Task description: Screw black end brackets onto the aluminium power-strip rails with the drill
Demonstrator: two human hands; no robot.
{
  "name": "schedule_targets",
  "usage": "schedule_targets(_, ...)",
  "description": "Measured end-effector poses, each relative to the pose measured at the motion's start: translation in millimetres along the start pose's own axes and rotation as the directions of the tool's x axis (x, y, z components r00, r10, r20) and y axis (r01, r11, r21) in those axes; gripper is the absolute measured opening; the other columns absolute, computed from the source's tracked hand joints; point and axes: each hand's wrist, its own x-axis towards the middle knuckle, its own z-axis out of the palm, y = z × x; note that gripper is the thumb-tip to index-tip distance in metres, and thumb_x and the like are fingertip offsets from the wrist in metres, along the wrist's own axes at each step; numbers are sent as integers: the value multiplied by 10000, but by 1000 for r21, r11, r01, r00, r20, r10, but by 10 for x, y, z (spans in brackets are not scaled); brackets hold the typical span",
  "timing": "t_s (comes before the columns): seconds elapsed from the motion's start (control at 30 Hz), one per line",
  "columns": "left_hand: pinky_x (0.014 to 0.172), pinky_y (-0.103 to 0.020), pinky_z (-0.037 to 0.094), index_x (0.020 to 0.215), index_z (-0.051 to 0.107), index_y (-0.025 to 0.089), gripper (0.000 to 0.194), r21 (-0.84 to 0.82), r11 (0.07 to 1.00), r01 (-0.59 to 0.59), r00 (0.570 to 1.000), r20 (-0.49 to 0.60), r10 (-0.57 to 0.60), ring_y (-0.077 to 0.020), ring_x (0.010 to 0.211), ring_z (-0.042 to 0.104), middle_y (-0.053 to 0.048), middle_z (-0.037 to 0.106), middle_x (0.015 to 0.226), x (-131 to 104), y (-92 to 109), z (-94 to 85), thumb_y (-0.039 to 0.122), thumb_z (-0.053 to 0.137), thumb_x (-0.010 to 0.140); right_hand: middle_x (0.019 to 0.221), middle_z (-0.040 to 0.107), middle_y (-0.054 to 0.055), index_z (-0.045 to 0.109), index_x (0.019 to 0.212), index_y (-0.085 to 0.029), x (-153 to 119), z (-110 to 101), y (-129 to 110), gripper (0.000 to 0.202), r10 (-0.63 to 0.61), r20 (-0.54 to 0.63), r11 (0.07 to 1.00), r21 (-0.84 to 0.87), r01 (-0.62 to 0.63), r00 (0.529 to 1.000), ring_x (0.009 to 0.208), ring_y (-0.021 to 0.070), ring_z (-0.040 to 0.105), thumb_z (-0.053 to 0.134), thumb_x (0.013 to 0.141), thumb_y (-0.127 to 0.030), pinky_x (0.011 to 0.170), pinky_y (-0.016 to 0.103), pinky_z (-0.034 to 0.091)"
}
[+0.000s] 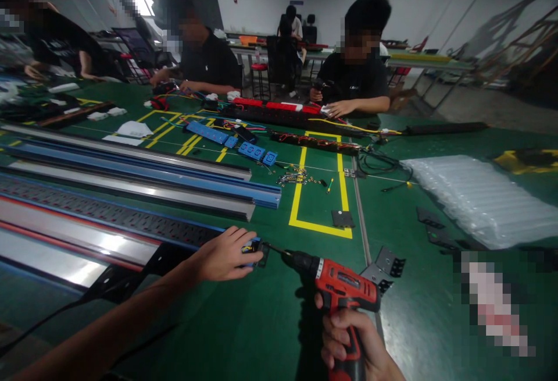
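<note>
My right hand (pixel 349 340) is wrapped round the grip of a red and black cordless drill (pixel 346 285). The drill's long bit points left, and its tip is at the end of a long power strip (pixel 143 212) with blue edges and a dark face with rows of slots. My left hand (pixel 229 256) is closed over that end of the strip, fingers bent across it. A dark end piece (pixel 264 253) shows just past the fingertips, with a bit of yellow wire inside. Whether the bit touches a screw there is too small to tell.
Long metal profiles (pixel 174 186) lie left. Loose screws (pixel 296 177), blue socket modules (pixel 209 134), black brackets (pixel 387 264) and bubble wrap (pixel 483 195) lie on the green table (pixel 244 334). Across it, a person (pixel 355 78) handles a black strip with red sockets; other people sit further left.
</note>
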Motion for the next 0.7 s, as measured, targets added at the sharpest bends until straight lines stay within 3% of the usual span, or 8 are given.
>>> schedule_targets(0.7, 824, -419, 410, 1173, 632, 298, 310, -7, 1000, 6, 1000, 31, -6, -292, 1009, 522, -129, 563, 1190, 6, 1, -4, 419, 580, 892, 456, 408, -109, 642, 990, -130, 2, -17, -9, 291, 11, 3, 1000, 10, -11, 1000, 372, 65, 269, 601, 702, -144, 453, 263, 475)
